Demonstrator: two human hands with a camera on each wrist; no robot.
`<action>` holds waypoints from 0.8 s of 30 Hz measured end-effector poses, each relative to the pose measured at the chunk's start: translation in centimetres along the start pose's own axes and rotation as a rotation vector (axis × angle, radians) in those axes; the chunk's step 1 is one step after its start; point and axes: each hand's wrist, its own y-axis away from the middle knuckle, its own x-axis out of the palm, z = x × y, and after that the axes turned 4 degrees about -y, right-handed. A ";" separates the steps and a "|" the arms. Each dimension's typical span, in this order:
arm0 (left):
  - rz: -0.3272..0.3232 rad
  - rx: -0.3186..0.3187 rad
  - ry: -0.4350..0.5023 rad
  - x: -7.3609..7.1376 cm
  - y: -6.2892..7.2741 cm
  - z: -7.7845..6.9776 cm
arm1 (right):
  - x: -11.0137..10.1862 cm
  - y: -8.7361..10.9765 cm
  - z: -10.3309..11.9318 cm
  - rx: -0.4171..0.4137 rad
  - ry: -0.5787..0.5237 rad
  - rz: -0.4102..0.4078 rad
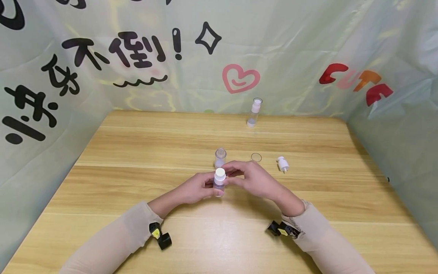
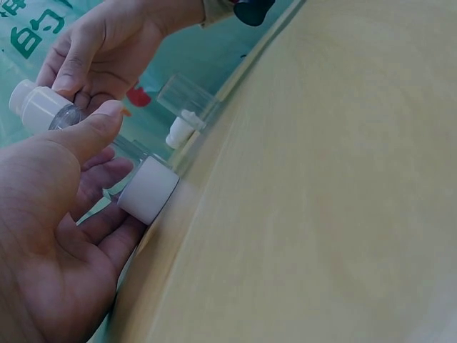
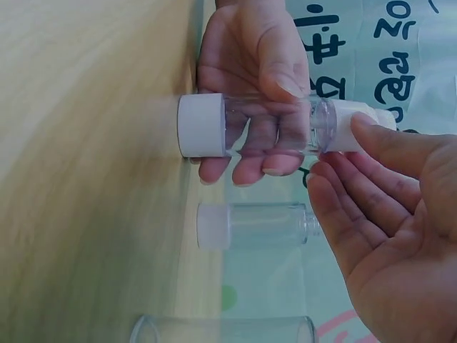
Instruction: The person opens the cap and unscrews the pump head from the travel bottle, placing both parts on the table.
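Observation:
In the head view, my left hand (image 1: 196, 188) holds a small clear bottle (image 3: 268, 125) with a white base. Its thumb lies along one side and its fingers wrap behind. At the bottle's upper end, my right hand (image 1: 253, 179) pinches the white pump top (image 3: 344, 127) between thumb and fingertips. The bottle stands upright, its white base (image 2: 148, 190) right at the tabletop. Just behind it is a second clear bottle (image 1: 220, 158), which shows a bare threaded neck in the right wrist view. A loose white pump (image 1: 283, 164) lies to the right.
A clear cover (image 1: 256, 157) stands between the second bottle and the loose pump. Toward the table's back edge stands another bottle (image 1: 254, 113) with a white pump and clear cover. A printed curtain (image 1: 287, 49) surrounds the wooden table (image 1: 137, 148) at the back and sides.

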 end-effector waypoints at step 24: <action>0.000 -0.017 0.007 0.1 -0.2 -0.2 | 2.4 -0.1 0.6 -0.035 -0.013 -0.159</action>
